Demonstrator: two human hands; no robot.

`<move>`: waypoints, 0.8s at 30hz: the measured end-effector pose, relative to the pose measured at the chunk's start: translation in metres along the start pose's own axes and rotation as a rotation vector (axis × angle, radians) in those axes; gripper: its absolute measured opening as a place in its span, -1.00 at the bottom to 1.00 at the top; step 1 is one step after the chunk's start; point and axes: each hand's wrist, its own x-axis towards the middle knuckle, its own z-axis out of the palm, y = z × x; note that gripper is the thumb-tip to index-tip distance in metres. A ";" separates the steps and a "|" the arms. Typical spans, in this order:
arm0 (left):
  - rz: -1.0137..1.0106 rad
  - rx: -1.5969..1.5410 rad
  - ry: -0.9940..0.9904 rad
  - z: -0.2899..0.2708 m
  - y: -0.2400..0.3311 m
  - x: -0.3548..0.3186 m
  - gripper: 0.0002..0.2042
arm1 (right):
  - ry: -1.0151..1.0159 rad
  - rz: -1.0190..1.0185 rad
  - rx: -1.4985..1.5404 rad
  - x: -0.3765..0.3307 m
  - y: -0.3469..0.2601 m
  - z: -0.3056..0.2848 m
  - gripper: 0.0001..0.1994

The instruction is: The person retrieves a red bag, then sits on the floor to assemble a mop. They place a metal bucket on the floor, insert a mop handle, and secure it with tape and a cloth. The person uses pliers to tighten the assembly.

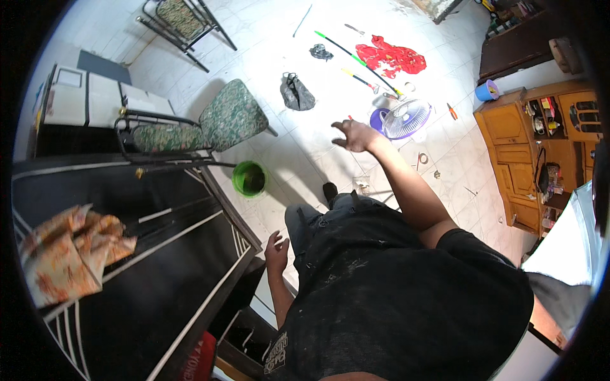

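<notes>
My right hand (356,136) reaches out over the floor with its fingers apart and nothing in them. In the picture it lies just left of a fan (406,119) with a round white grille and purple parts. My left hand (277,251) hangs low by my left leg, its fingers loosely bent and apart, holding nothing. Nearest to it are my jeans and the edge of a black table (171,254). A green bucket (249,178) with a dark inside stands on the floor beyond that hand.
A chair with a patterned seat (234,115) stands at left. On the tiles lie a dark plastic bag (297,93), a red cloth (391,56), a green-and-black pole (356,60) and an orange-handled tool (452,111). A wooden cabinet (513,155) stands at right; crumpled patterned cloth (70,260) lies on the table.
</notes>
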 end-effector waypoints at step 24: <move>0.219 0.446 -0.179 0.297 0.253 1.086 -0.04 | 0.425 0.459 0.402 0.673 0.282 0.233 -0.15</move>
